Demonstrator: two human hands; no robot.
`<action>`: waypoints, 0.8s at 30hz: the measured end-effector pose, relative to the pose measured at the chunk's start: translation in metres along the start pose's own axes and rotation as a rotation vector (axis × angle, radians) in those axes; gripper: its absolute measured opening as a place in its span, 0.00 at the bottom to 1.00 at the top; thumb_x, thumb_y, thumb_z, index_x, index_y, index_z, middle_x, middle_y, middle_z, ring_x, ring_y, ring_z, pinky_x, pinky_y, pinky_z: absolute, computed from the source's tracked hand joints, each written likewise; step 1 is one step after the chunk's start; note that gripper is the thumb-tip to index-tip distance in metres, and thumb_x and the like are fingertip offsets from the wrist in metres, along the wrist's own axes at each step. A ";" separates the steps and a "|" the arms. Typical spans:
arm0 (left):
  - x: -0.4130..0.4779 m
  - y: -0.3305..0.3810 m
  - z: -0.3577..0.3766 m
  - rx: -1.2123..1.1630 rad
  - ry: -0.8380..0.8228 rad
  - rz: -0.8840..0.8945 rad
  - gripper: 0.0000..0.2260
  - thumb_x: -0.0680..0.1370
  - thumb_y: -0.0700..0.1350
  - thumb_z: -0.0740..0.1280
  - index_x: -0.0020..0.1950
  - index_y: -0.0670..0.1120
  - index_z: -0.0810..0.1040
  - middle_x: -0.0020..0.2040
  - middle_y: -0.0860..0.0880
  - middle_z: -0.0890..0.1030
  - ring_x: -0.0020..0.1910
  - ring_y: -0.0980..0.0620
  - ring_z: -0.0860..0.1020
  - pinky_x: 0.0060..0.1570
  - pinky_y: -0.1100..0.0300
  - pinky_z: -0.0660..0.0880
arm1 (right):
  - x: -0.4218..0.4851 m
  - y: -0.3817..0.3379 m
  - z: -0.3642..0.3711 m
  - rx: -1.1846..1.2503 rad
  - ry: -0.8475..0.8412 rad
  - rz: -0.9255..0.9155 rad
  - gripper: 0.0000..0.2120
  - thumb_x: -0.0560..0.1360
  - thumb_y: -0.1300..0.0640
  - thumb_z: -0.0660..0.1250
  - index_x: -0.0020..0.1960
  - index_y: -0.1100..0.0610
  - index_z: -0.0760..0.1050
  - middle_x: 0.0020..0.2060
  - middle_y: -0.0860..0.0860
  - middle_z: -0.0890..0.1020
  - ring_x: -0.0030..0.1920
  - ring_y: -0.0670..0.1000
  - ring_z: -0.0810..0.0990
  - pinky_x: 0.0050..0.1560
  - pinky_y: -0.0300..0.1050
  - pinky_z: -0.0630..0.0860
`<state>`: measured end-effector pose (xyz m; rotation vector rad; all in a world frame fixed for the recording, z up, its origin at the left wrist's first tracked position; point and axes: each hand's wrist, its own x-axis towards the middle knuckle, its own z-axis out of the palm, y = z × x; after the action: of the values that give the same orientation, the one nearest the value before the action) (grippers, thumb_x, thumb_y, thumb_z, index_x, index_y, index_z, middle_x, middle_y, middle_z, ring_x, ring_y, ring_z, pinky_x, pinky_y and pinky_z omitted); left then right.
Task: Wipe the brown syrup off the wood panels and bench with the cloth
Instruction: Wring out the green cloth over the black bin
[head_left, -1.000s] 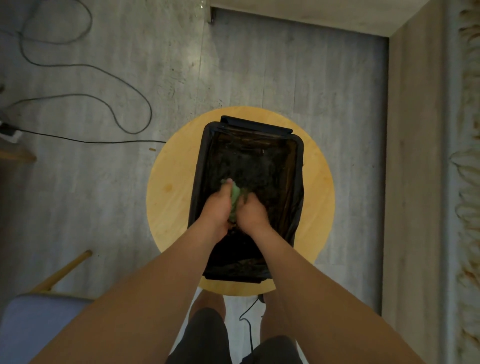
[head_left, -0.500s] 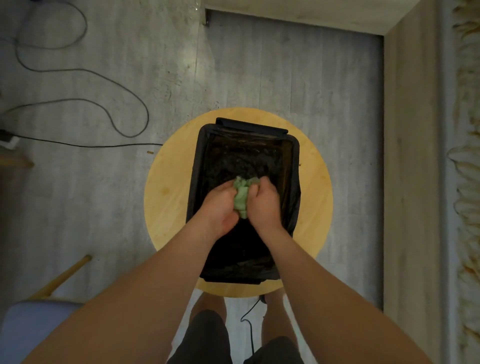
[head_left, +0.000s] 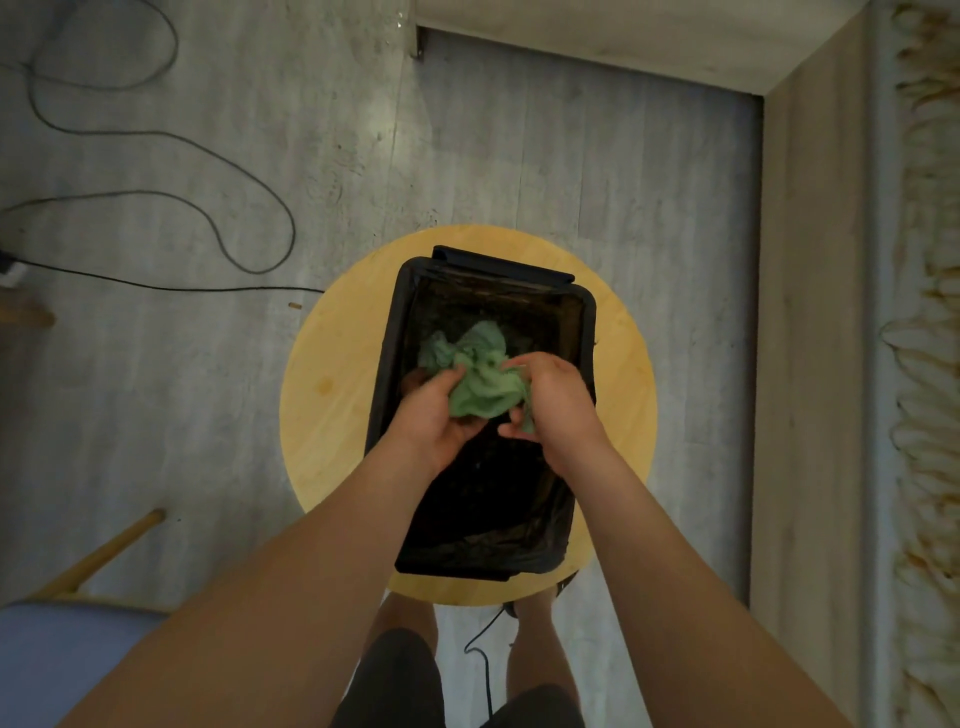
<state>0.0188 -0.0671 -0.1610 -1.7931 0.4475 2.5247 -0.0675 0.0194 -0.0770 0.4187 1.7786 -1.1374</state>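
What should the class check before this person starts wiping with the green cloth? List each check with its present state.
1. Grip: left hand and right hand both hold the cloth: ok.
2. Cloth is over the black tub, not over the round wooden table: ok.
3. Cloth spread flat for wiping: not ok, it is crumpled.
4. Cloth clean enough: cannot tell.
5. Syrup patch located: cannot tell, none plainly in view.
6. Footing: not ok, a cable lies between the feet.
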 end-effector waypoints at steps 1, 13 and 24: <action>0.002 0.000 0.000 0.045 0.037 0.025 0.16 0.84 0.42 0.65 0.71 0.46 0.75 0.63 0.41 0.83 0.57 0.42 0.83 0.46 0.49 0.82 | 0.002 -0.002 -0.001 -0.038 -0.019 0.003 0.12 0.82 0.54 0.59 0.57 0.57 0.79 0.46 0.56 0.80 0.34 0.49 0.78 0.37 0.47 0.83; -0.003 -0.008 -0.014 0.404 0.184 -0.019 0.13 0.85 0.46 0.59 0.68 0.48 0.73 0.57 0.46 0.79 0.50 0.47 0.80 0.40 0.54 0.80 | 0.049 0.019 0.013 -1.065 0.284 -0.515 0.15 0.85 0.56 0.58 0.65 0.65 0.71 0.54 0.63 0.80 0.50 0.65 0.81 0.43 0.50 0.72; -0.003 0.002 -0.008 0.119 -0.042 -0.156 0.22 0.85 0.61 0.57 0.66 0.49 0.80 0.60 0.43 0.84 0.57 0.42 0.82 0.47 0.46 0.82 | 0.044 0.039 0.026 -0.673 -0.089 -0.267 0.16 0.80 0.43 0.67 0.55 0.55 0.80 0.50 0.52 0.85 0.52 0.53 0.83 0.53 0.48 0.79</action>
<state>0.0266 -0.0708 -0.1602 -1.6608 0.4286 2.3739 -0.0479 0.0091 -0.1372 -0.2723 2.0436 -0.6484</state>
